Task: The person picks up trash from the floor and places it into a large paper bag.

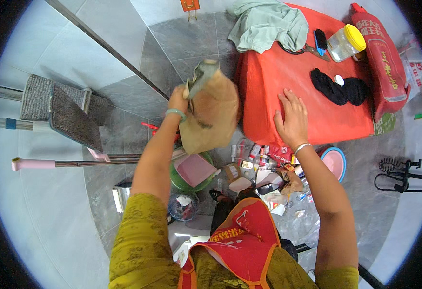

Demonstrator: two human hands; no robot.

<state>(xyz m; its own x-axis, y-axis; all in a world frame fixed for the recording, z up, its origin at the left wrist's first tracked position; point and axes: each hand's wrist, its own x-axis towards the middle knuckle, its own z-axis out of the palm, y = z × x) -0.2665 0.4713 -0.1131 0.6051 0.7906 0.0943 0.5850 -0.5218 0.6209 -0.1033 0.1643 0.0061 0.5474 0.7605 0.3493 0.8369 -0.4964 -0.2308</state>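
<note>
My left hand point(179, 96), with a pale green bangle at the wrist, grips a tan, soft-looking item point(212, 112) by its grey-green edge. This item is blurred, and I cannot tell whether it is cloth or paper. It hangs in the air just left of a large block-shaped object under a red cover point(268, 79). My right hand point(293, 117) lies palm down on the cover near its front edge, fingers slightly apart and holding nothing. To the right of that hand, a black cloth item point(328, 88) lies on the cover with a round white cap point(339, 80).
The cover also bears a pale green cloth point(272, 25), scissors point(315, 51), a blue brush point(320, 42), a yellow-lidded jar point(342, 45) and a red bottle-shaped bag point(380, 61). Below are mixed litter point(265, 162), a pink basin point(332, 164), a green bin point(182, 178) and mops point(75, 123).
</note>
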